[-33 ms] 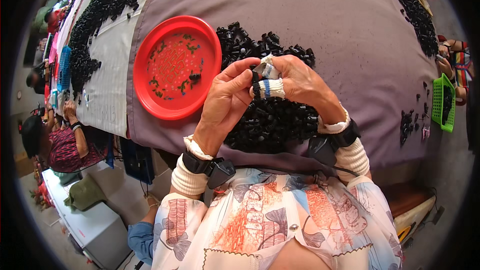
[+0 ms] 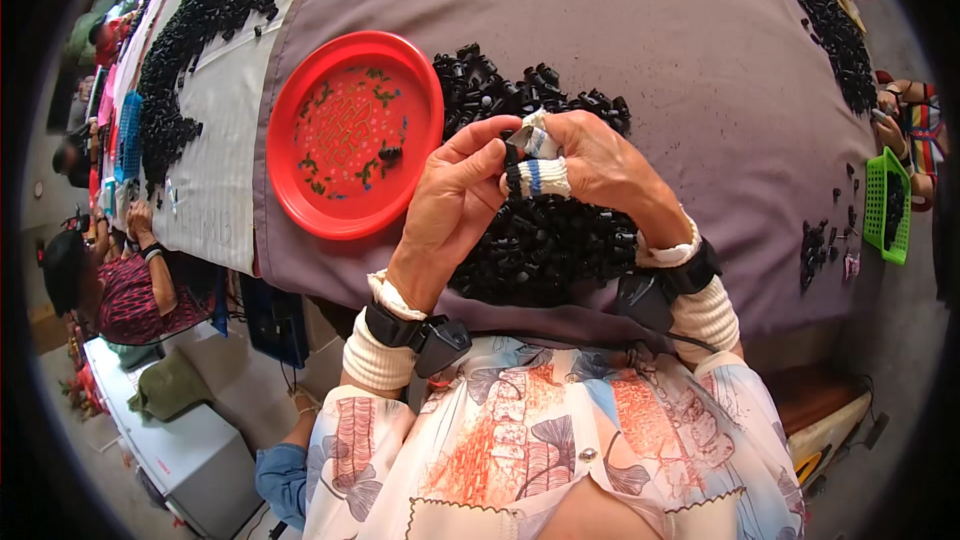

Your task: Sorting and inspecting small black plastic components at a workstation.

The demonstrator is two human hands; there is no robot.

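Over a heap of small black plastic parts [image 2: 560,250], both my hands meet fingertip to fingertip. My left hand [image 2: 452,190] is closed, its thumb and forefinger pinching a small black plastic part [image 2: 512,152]. White knitted covers with blue stripes wrap the thumb and a finger of my right hand [image 2: 605,165], which is closed on the same part from the other side. Fingers hide most of that piece, so its exact shape cannot be made out. To the left lies a round red plastic tray [image 2: 290,180] with a printed floral pattern; one black part [image 2: 390,153] rests in it.
A mauve cloth [image 2: 680,30] covers the table. More black parts [image 2: 210,25] spread along a pale cloth at the left, and others [image 2: 835,40] lie at the far right beside a green basket [image 2: 887,205]. People work at both sides; a white cabinet [image 2: 190,450] stands lower left.
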